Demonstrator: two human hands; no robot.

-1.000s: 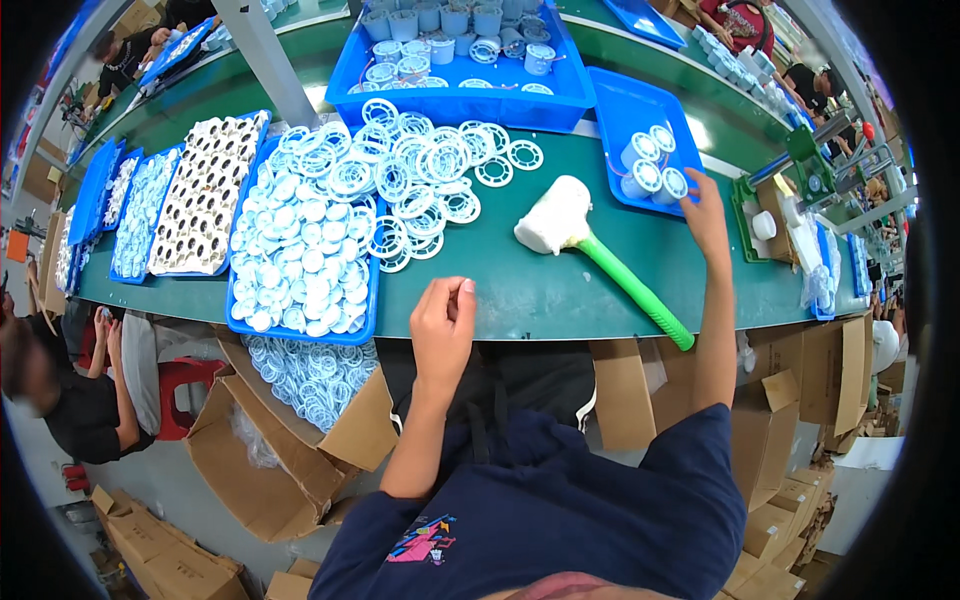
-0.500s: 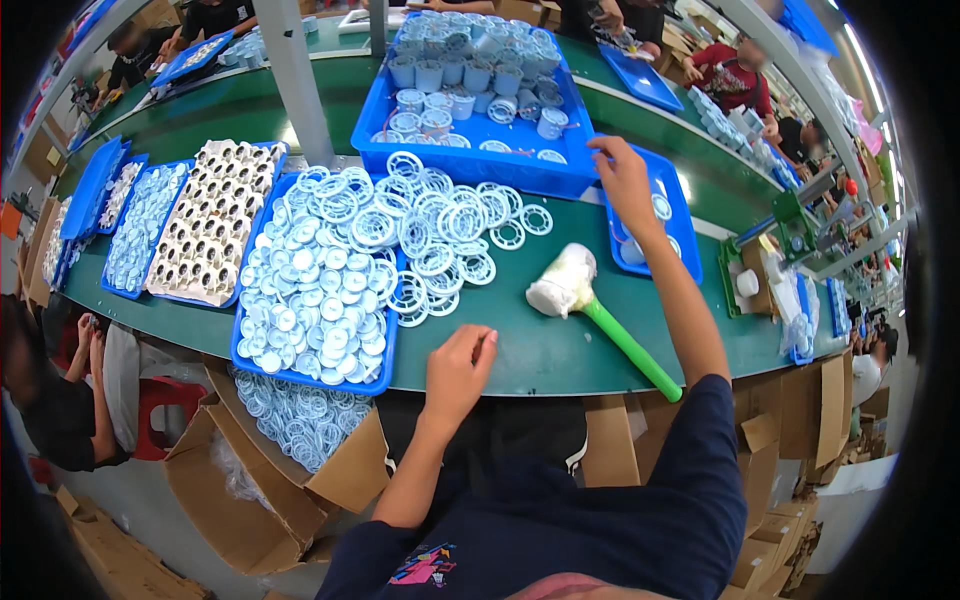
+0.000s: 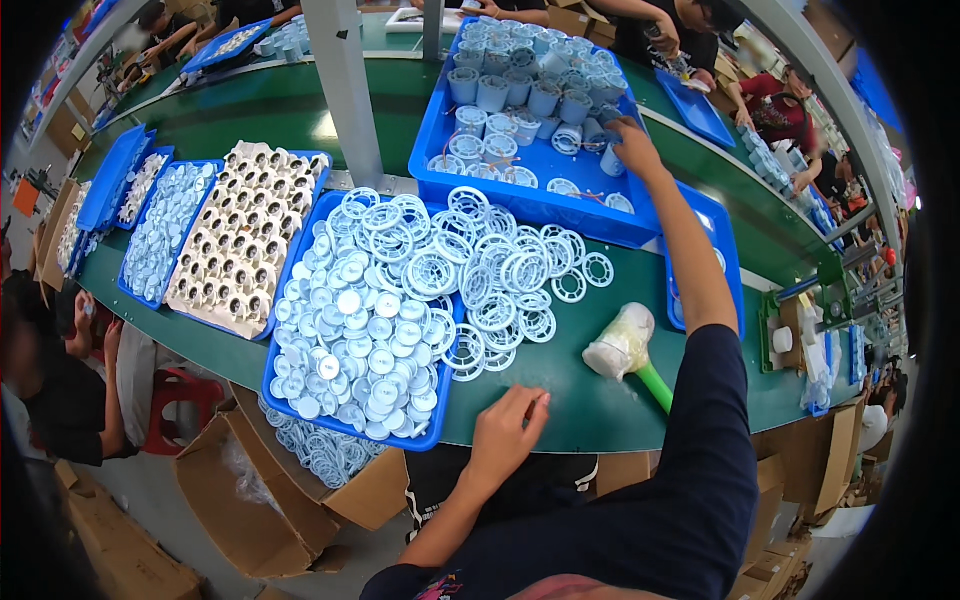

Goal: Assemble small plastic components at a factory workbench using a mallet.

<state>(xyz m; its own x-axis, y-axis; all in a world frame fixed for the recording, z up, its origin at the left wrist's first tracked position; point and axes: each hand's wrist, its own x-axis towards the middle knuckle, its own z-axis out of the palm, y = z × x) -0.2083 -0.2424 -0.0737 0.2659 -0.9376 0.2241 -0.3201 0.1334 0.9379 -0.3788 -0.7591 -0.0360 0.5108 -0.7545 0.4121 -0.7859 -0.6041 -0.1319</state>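
Note:
My right hand (image 3: 637, 150) reaches into the large blue bin (image 3: 535, 207) at its right side. Its fingers are closed on a pale blue cup-shaped plastic part (image 3: 612, 162); the arm and hand partly block the grip. Several more such cups (image 3: 491, 93) fill the bin, some showing thin wires. Low over the table's near edge, my left hand (image 3: 508, 430) has its fingers curled together, with nothing visible in them. Pale blue spoked rings (image 3: 528, 272) lie heaped beyond it. A white-headed mallet (image 3: 621, 343) with a green handle rests to its right.
A blue tray (image 3: 433, 437) holds round pale blue caps (image 3: 381, 328). Farther left are trays of cream moulded parts (image 3: 235, 225) and small blue pieces (image 3: 170, 230). A smaller blue tray (image 3: 735, 255) lies under my right arm. A metal post (image 3: 342, 95) stands behind. Other people work nearby.
My right hand has moved from above the bin's right corner into the bin and onto a cup. The view has shifted, so the table appears lower and farther right. My left hand stays curled.

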